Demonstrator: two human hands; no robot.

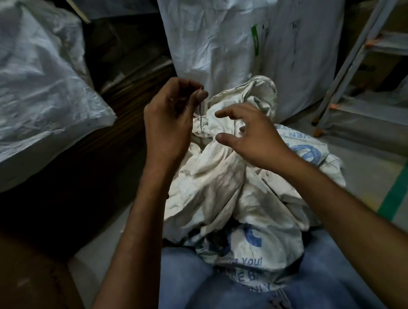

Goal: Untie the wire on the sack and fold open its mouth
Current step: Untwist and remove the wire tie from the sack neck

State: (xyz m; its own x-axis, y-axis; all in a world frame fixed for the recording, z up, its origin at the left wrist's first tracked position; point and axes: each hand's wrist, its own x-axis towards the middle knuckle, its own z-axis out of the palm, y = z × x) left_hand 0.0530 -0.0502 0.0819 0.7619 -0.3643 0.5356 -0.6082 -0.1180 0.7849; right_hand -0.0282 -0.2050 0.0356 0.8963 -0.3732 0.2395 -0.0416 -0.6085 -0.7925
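Note:
A crumpled white woven sack (pixel 226 182) with blue print stands between my knees, its bunched mouth pointing away from me. A thin dark wire (pixel 201 115) hangs down from my left hand (pixel 169 117), pinched between thumb and fingers, its lower end reaching the gathered sack neck. My right hand (pixel 248 134) hovers just above the sack neck, fingers spread and curved, holding nothing.
A large white sack (pixel 19 80) lies at the left, another (pixel 234 25) stands upright behind. A metal ladder (pixel 354 58) leans at the right. Green floor tape (pixel 402 181) runs at the right. A brown cardboard box (pixel 23 286) sits at the lower left.

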